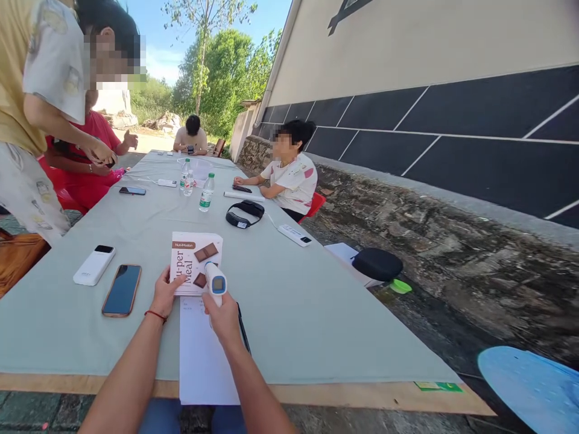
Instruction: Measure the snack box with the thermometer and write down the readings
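My left hand [165, 292] grips the lower left edge of a white box [183, 265] printed with chocolate pieces and the words "Nu-per Meal". The box stands upright on the table. In my right hand [225, 319] is a white infrared thermometer [216, 282] with a small blue-framed screen facing me, its front close to the box's right side. I cannot tell whether the two touch. Below both hands lies a white sheet of paper [203, 367] with faint writing near its top. A dark, thin object [244, 328] lies partly hidden beside my right wrist.
On the grey-green tablecloth [325, 337], a phone [122, 290] and a white power bank [94, 265] lie to the left. Farther off are water bottles [207, 194], a black headset [244, 214] and another power bank [294, 235]. Several people sit or stand around the table.
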{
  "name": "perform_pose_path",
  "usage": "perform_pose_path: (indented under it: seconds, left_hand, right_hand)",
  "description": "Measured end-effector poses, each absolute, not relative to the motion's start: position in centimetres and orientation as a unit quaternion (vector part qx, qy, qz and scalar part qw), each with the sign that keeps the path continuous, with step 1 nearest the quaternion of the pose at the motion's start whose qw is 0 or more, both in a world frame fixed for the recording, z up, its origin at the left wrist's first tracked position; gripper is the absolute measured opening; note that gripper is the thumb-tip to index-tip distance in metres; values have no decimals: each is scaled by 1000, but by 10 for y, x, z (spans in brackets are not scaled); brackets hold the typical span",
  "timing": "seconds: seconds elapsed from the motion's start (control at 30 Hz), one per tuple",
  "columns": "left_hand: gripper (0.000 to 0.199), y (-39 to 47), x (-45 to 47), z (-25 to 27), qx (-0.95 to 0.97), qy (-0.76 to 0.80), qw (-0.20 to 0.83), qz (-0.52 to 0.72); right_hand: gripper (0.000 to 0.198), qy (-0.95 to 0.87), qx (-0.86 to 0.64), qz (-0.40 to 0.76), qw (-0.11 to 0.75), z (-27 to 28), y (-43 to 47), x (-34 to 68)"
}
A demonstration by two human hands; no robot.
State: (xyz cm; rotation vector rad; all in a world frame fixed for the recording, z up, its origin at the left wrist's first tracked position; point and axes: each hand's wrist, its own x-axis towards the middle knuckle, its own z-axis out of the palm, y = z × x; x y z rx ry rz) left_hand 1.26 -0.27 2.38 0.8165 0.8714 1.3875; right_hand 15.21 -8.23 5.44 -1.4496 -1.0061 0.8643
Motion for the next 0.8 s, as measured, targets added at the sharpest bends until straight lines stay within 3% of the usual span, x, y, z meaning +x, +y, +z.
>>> perform_pose_path:
  seconds: [0.8]
  left_hand:
    - [73,0,12,16,378,387,605,584]
  right_hand:
    - [28,-405,-622,377,554,69,-61,143]
